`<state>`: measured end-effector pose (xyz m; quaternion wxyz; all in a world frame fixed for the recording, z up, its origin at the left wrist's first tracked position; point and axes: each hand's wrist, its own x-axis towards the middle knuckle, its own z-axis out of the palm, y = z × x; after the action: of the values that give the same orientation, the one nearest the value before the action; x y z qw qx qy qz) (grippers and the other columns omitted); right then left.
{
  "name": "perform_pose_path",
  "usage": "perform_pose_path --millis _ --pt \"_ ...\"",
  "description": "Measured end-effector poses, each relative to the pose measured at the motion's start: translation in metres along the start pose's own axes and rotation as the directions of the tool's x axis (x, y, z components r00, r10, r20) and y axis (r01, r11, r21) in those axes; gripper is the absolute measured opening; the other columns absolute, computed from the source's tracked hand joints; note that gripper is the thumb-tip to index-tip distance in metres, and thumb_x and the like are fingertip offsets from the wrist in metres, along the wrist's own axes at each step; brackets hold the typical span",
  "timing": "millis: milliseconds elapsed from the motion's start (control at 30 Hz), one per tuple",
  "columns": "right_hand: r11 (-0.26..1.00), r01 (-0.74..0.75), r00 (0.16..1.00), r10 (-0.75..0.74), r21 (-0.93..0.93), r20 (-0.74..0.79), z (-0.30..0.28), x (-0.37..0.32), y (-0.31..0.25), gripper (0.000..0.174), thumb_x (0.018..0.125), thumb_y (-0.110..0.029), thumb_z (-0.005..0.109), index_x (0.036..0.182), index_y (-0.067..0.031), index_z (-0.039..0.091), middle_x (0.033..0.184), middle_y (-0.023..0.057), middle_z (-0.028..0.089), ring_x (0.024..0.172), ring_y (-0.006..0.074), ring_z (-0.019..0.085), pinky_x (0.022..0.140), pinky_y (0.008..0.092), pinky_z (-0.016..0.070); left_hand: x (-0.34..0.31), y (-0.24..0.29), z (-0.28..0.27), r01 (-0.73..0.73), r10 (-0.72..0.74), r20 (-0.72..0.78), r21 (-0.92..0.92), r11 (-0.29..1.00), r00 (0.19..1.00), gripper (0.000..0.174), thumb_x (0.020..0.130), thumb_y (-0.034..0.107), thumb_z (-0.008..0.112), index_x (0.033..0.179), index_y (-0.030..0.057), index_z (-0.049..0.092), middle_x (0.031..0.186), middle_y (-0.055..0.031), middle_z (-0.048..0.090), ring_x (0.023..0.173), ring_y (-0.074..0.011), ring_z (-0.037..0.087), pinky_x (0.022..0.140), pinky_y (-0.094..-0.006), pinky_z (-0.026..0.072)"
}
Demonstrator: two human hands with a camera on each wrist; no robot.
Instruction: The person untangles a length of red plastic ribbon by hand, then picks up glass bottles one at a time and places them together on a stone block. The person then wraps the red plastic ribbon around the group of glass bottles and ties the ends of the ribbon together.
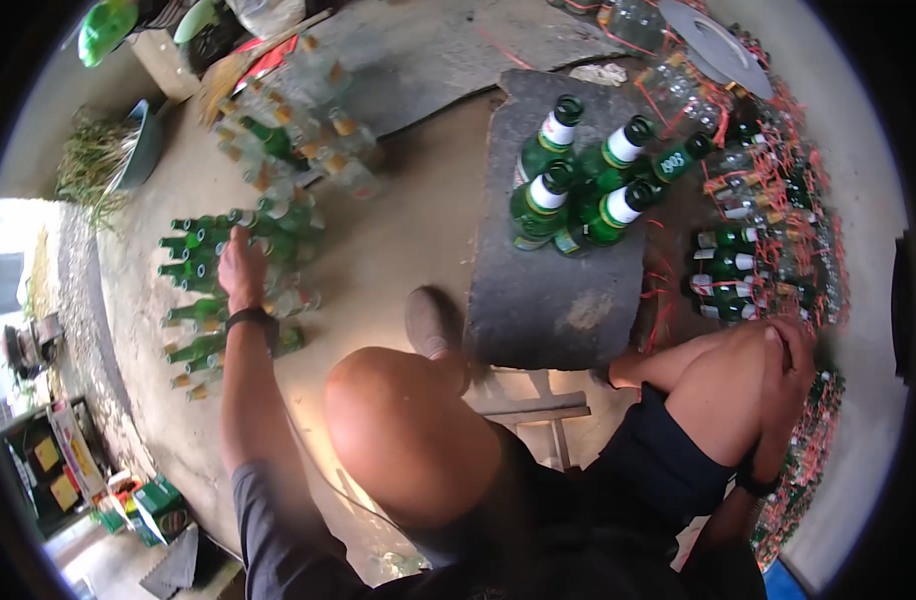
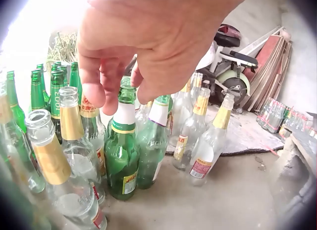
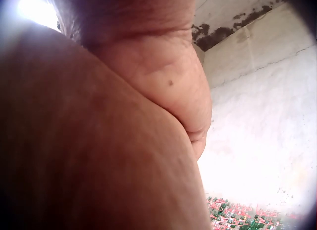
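Observation:
My left hand [image 1: 241, 272] reaches into a group of bottles on the floor at the left. In the left wrist view its fingers [image 2: 110, 101] and thumb curl down around the neck of a green beer bottle [image 2: 122, 158] with a white neck label. That bottle stands upright; beside it stands another green bottle [image 2: 151, 148], and clear bottles [image 2: 62, 163] with gold neck labels crowd the near left. My right hand [image 1: 788, 365] rests on my right knee, holding nothing. In the right wrist view the heel of that hand [image 3: 168, 91] lies against the leg.
Several green bottles [image 1: 548, 205] stand on a dark slab [image 1: 538, 310] in front of me. Bundles of bottles tied with red string [image 1: 778, 240] line the right wall. More clear bottles [image 1: 353, 175] stand farther off on the floor. A basin of dry stalks [image 1: 143, 150] is at the far left.

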<state>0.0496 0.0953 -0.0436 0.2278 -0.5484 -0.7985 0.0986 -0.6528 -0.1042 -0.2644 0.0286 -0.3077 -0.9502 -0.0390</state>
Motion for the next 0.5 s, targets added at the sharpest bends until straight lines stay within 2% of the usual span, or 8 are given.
perform_pose_path --millis 167,300,500 --pt "1.0 -0.015 1.0 0.015 -0.008 -0.009 0.0 0.0 -0.001 0.01 0.093 -0.002 0.062 0.101 0.0024 0.067 0.105 0.0135 0.067 0.1 0.0266 0.065 0.093 0.0361 0.0493 0.001 -0.002 -0.007 -0.012 0.011 0.026 0.055 0.998 1.0 0.027 0.087 0.027 0.064 0.112 0.0176 0.063 0.105 -0.0171 0.073 0.098 -0.0434 0.068 0.08 -0.0551 0.0537" --pt "0.999 -0.046 0.999 0.046 0.002 -0.026 -0.001 -0.001 0.004 0.011 0.092 -0.003 0.064 0.1 0.0016 0.067 0.104 0.0134 0.067 0.099 0.0272 0.065 0.093 0.0366 0.0496 -0.003 -0.007 -0.002 -0.022 0.019 0.052 0.06 0.998 0.998 0.027 0.087 0.027 0.065 0.11 0.0144 0.068 0.102 -0.0187 0.073 0.098 -0.0424 0.068 0.081 -0.053 0.0542" --pt "0.998 -0.056 0.998 0.056 -0.017 -0.034 -0.001 -0.001 -0.004 0.01 0.092 -0.004 0.065 0.1 0.0005 0.067 0.103 0.0127 0.068 0.098 0.0272 0.065 0.091 0.037 0.05 -0.019 0.003 0.005 -0.058 0.059 0.015 -0.056 0.997 0.998 0.027 0.084 0.031 0.069 0.096 0.0069 0.073 0.095 -0.0207 0.073 0.093 -0.0437 0.069 0.082 -0.0513 0.0538"
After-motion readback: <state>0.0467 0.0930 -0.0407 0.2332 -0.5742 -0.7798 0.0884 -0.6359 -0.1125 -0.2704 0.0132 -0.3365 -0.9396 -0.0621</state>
